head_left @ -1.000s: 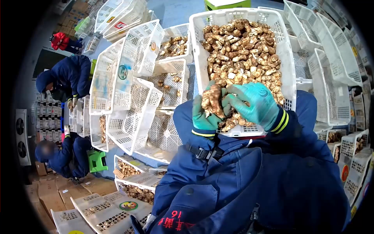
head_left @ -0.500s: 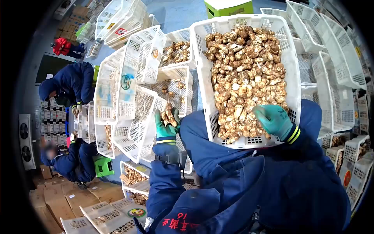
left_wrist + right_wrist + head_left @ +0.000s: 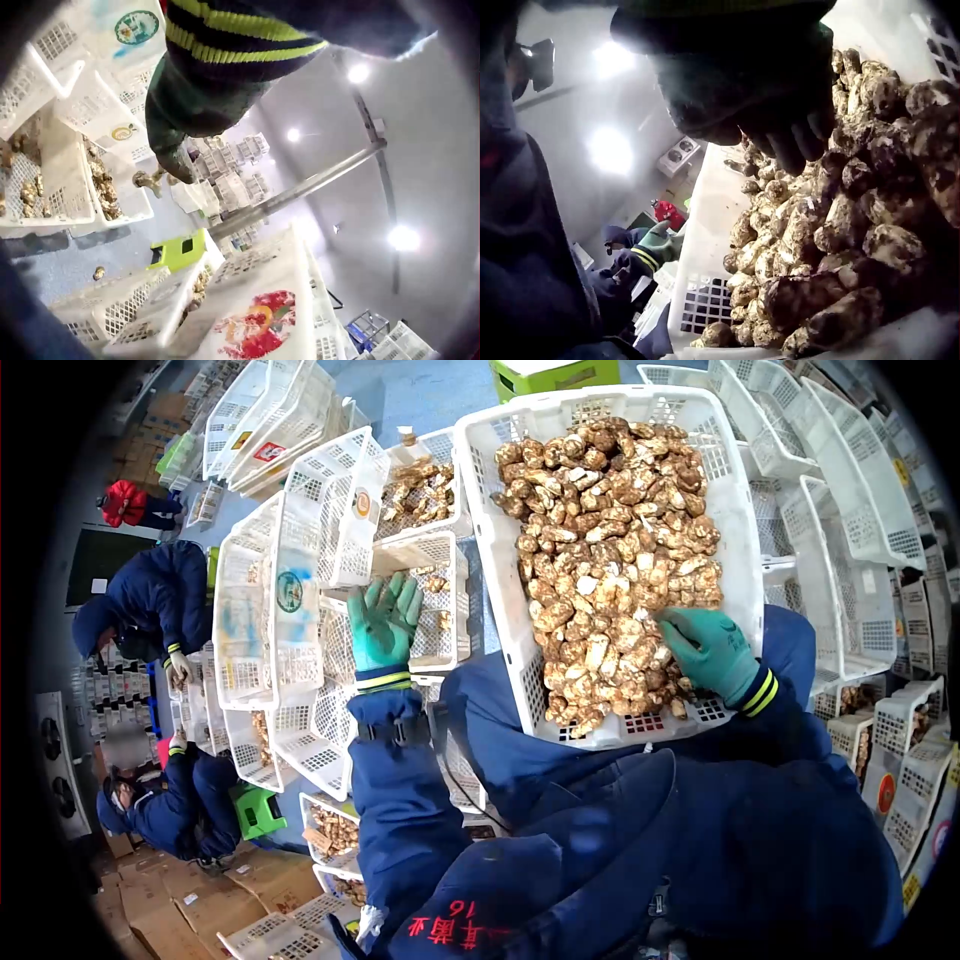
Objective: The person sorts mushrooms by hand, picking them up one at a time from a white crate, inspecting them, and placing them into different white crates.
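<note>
On the person's lap stands a white plastic crate (image 3: 487,565) heaped with brown and cream mushrooms (image 3: 610,540). The left hand (image 3: 383,625), in a green glove, is held out over the crates at the left, palm showing and fingers spread, with nothing in it. Just off its fingers in the left wrist view is a single mushroom (image 3: 148,181). The gloved right hand (image 3: 712,652) stays low over the near right part of the heap, fingers bent down among the mushrooms. Its fingertips are partly hidden, and I cannot tell whether they hold anything.
At the left, a crate (image 3: 455,605) with a few mushrooms stands before a fuller crate (image 3: 465,500). Tilted and stacked white crates (image 3: 290,590) flank the left side, others (image 3: 850,580) the right. Two seated workers in blue (image 3: 150,595) are farther left. A green stool (image 3: 555,375) stands ahead.
The left hand first held mushrooms over the lap crate beside the right hand, then carried them left; now it is farther left, with fingers spread and empty. The right hand drew back onto the heap.
</note>
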A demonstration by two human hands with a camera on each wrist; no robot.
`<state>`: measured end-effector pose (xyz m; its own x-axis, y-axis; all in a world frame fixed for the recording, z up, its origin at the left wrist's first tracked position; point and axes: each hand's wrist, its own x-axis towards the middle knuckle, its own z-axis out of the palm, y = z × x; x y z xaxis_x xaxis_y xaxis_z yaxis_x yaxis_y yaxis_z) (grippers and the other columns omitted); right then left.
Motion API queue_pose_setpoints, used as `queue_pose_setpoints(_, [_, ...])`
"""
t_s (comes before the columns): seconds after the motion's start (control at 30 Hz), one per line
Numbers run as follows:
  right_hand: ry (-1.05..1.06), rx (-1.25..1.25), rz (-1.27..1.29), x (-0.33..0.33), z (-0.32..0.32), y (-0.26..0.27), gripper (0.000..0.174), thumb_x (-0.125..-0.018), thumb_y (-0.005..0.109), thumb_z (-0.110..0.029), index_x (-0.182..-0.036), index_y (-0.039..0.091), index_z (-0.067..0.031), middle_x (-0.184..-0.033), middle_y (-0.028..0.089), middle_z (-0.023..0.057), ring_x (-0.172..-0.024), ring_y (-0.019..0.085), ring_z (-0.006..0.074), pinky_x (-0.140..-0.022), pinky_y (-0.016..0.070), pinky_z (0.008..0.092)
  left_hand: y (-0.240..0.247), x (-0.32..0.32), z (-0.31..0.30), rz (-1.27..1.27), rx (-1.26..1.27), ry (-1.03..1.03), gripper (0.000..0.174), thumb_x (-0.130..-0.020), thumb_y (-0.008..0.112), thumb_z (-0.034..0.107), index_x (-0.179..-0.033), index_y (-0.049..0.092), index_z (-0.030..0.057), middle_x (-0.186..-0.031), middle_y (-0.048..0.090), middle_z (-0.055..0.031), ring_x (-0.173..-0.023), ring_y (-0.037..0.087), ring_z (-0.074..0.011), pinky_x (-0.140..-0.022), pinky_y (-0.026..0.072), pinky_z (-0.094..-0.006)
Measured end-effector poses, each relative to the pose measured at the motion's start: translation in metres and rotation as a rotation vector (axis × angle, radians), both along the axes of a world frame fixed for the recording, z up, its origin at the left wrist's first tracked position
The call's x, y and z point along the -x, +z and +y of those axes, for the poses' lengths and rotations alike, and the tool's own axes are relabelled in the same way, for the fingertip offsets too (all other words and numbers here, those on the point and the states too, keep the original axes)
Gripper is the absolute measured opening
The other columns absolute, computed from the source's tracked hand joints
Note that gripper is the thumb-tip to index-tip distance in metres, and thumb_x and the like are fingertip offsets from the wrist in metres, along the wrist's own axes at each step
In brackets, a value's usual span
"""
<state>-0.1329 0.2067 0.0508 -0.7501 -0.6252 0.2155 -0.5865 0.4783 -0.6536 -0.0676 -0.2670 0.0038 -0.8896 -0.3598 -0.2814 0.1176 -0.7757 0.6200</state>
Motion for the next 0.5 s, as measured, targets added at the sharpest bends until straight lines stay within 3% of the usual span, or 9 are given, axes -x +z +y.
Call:
queue_pose_setpoints(0.03, [-0.035, 0.015, -0.12, 0.0, 0.001, 0.005, 0.021, -0.093, 0.061, -0.016, -0.107, 0.065, -0.001, -0.075, 0.063, 0.0156, -0.068, 0.062, 0.0325, -0.062, 0.0484, 0.0417, 0.003, -0.01, 0.01, 0.024, -0.025, -0.056, 0.052, -0.097, 0.058, 0.047, -0.121, 0.06, 0.0014, -0.13, 0.057, -0.0248, -0.123, 0.055, -0.0402, -0.106, 0.0466, -0.0539])
queue_pose_setpoints(0.13, [-0.025, 0.029, -0.062, 0.008, 0.008, 0.005, 0.015, -0.092, 0.062, -0.012, -0.103, 0.064, -0.0012, -0.076, 0.062, 0.016, -0.071, 0.062, 0.0322, -0.062, 0.0487, 0.04, 0.031, -0.038, 0.065, 0.026, 0.004, -0.142, 0.057, -0.101, 0.051, 0.045, -0.134, 0.052, -0.0014, -0.132, 0.057, -0.0239, -0.126, 0.055, -0.0361, -0.108, 0.0455, -0.0489])
queue_pose_setpoints(0.17, [0.099, -0.025, 0.344, 0.016, 0.013, -0.006, 0.015, -0.091, 0.06, -0.01, -0.104, 0.064, -0.003, -0.082, 0.064, 0.0159, -0.075, 0.063, 0.0322, -0.062, 0.0489, 0.0397, 0.037, -0.047, 0.084, 0.052, 0.005, -0.201, 0.059, -0.102, 0.049, 0.044, -0.137, 0.048, -0.003, -0.137, 0.053, -0.0243, -0.13, 0.051, -0.0369, -0.111, 0.0427, -0.0485])
queue_pose_setpoints(0.2, [0.091, -0.039, 0.51, 0.022, 0.013, -0.012, 0.021, -0.089, 0.059, -0.01, -0.109, 0.065, -0.005, -0.091, 0.066, 0.0165, -0.08, 0.064, 0.0342, -0.066, 0.0505, 0.0422, 0.042, -0.056, 0.105, 0.08, 0.005, -0.26, 0.06, -0.103, 0.046, 0.043, -0.141, 0.044, -0.0047, -0.142, 0.049, -0.0248, -0.134, 0.048, -0.0377, -0.114, 0.0399, -0.0481])
queue_pose_setpoints(0.3, [-0.069, -0.036, 0.258, 0.04, -0.002, -0.015, 0.028, -0.089, 0.059, -0.011, -0.116, 0.064, -0.0059, -0.097, 0.067, 0.0183, -0.086, 0.064, 0.0386, -0.074, 0.0517, 0.0457, 0.051, -0.07, 0.176, 0.0, 0.045, -0.375, 0.06, -0.104, 0.044, 0.04, -0.142, 0.041, -0.0063, -0.138, 0.053, -0.0253, -0.13, 0.052, -0.0371, -0.111, 0.0426, -0.0473])
queue_pose_setpoints(0.33, [-0.111, -0.002, 0.202, 0.045, -0.012, -0.015, 0.03, -0.088, 0.059, -0.012, -0.117, 0.063, -0.0061, -0.097, 0.067, 0.0189, -0.087, 0.064, 0.0399, -0.076, 0.0517, 0.0465, 0.043, -0.074, 0.191, 0.021, -0.06, -0.447, 0.06, -0.105, 0.042, 0.039, -0.143, 0.039, -0.0074, -0.137, 0.053, -0.0258, -0.127, 0.054, -0.0378, -0.11, 0.0432, -0.0479])
queue_pose_setpoints(0.37, [-0.038, 0.02, 0.226, 0.05, -0.022, -0.015, 0.029, -0.088, 0.058, -0.013, -0.116, 0.063, -0.0057, -0.098, 0.067, 0.0188, -0.089, 0.063, 0.0393, -0.078, 0.0511, 0.0466, 0.041, -0.074, 0.21, -0.035, -0.042, -0.471, 0.058, -0.106, 0.042, 0.037, -0.143, 0.039, -0.0073, -0.136, 0.053, -0.0259, -0.125, 0.055, -0.0378, -0.109, 0.044, -0.0481])
queue_pose_setpoints(0.5, [0.207, -0.304, 0.214, 0.052, -0.076, -0.012, 0.038, -0.088, 0.057, -0.01, -0.126, 0.059, -0.009, -0.115, 0.065, 0.0155, -0.107, 0.061, 0.0358, -0.093, 0.0493, 0.044, -0.002, -0.067, 0.237, -0.015, -0.249, -0.62, 0.052, -0.106, 0.043, 0.03, -0.142, 0.039, -0.0073, -0.136, 0.054, -0.0254, -0.124, 0.056, -0.0361, -0.107, 0.0462, -0.0479])
